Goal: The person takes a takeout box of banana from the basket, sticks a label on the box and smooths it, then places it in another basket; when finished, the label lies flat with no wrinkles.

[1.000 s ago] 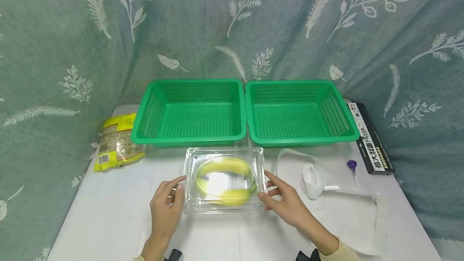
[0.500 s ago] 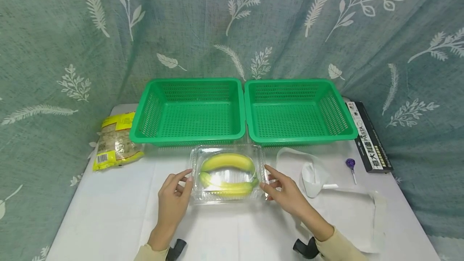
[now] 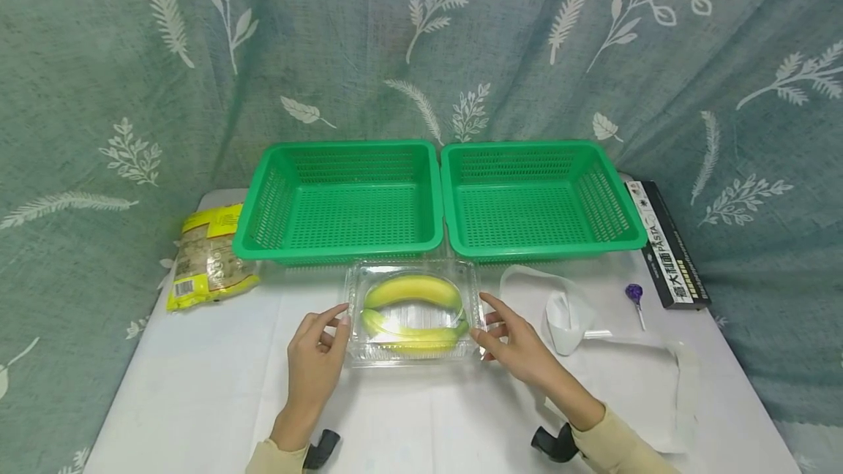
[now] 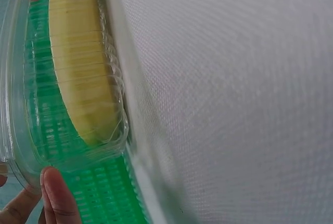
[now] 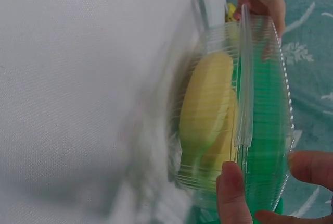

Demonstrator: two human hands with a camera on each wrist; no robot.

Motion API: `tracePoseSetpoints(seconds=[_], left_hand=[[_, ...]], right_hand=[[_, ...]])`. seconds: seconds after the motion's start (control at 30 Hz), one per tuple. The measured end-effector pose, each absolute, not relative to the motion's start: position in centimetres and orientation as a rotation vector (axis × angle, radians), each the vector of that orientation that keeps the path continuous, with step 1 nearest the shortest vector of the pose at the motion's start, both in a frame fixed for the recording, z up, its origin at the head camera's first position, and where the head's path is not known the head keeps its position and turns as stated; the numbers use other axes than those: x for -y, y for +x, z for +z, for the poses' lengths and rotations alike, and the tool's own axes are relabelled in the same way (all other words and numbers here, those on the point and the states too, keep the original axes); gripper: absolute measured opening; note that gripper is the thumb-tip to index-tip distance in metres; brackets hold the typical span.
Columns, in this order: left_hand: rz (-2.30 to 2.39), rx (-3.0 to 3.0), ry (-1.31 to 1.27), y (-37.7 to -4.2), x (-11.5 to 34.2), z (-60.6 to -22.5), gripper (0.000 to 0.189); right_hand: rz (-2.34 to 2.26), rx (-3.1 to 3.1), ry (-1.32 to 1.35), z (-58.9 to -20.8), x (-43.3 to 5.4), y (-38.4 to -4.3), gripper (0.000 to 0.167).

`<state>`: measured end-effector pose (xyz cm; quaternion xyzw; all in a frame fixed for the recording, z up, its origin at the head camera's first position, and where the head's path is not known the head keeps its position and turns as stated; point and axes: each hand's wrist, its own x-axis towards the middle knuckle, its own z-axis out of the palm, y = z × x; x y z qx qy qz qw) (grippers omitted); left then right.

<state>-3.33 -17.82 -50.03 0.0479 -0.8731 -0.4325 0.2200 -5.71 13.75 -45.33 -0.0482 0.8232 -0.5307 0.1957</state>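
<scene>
Two bananas lie inside a lidded clear plastic box (image 3: 411, 363), one banana (image 3: 411, 287) curving along the far side and the other banana (image 3: 415, 336) along the near side. At the box's left edge, my left hand (image 3: 312, 364) pinches the rim; its thumb (image 4: 61, 199) shows at the corner in the left wrist view. My right hand (image 3: 520, 346) grips the opposite edge, thumb towards me and index finger farther back. In the right wrist view the right thumb (image 5: 232, 190) lies against the rim, and the lid (image 5: 265, 104) is down over the box.
Two green baskets (image 3: 339, 249) (image 3: 546, 246) stand side by side behind the box. A yellow bag (image 3: 212, 258) lies at left. On the right are a black pasta box (image 3: 668, 247), a purple lollipop (image 3: 634, 294), and a crumpled white bag (image 3: 568, 324).
Over the first half second the plastic box shifted slightly right and away from me in both hands, and its tilt changed, showing the bananas more clearly. Since then it has barely moved.
</scene>
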Motion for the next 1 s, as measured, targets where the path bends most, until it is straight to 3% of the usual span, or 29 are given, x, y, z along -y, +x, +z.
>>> tracePoseSetpoints(seconds=[1.0], left_hand=[[-1.162,2.431,0.154,-3.26,17.72,-49.75,0.021]], right_hand=[[-1.456,-2.287,-0.215,-45.26,-13.83,-5.75,0.066]])
